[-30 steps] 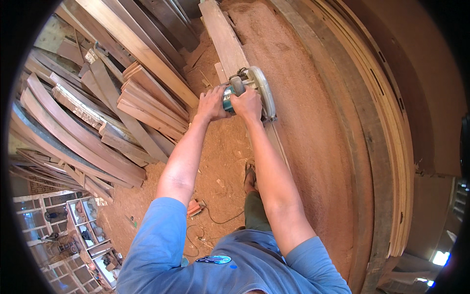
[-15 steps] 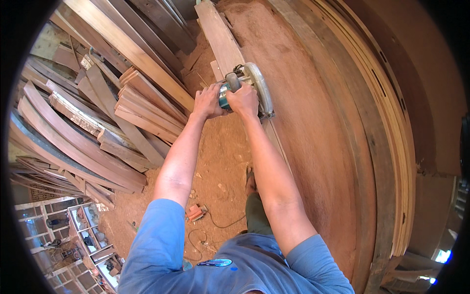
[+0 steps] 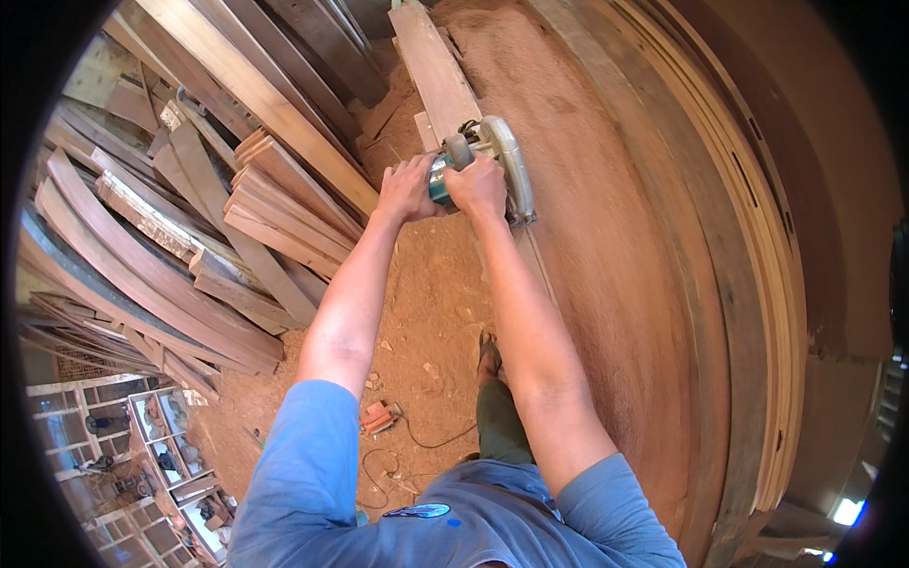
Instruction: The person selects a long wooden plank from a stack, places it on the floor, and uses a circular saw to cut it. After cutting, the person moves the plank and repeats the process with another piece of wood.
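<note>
A circular saw (image 3: 515, 175) with a teal body and silver guard rests on a long pale plank (image 3: 434, 71), which lies along the left edge of a broad, sawdust-covered wooden surface (image 3: 597, 265). My left hand (image 3: 405, 189) grips the left side of the saw's teal housing, fingers curled. My right hand (image 3: 478, 194) is closed on the saw's handle, just right of the left hand. The blade is hidden under the guard and base. Both forearms stretch forward from the lower edge.
Stacked boards and curved timber offcuts (image 3: 156, 275) fill the left. Long timber strips (image 3: 772, 284) border the right. Below me, an orange power tool (image 3: 379, 417) with a cord lies on the dusty floor (image 3: 426, 303) near my sandalled foot (image 3: 488, 350). White framed shelving (image 3: 166, 426) holds clutter at lower left.
The saw and both hands have edged slightly forward, away from me, along the plank. My grip looks unchanged, and the camera view has shifted a little.
</note>
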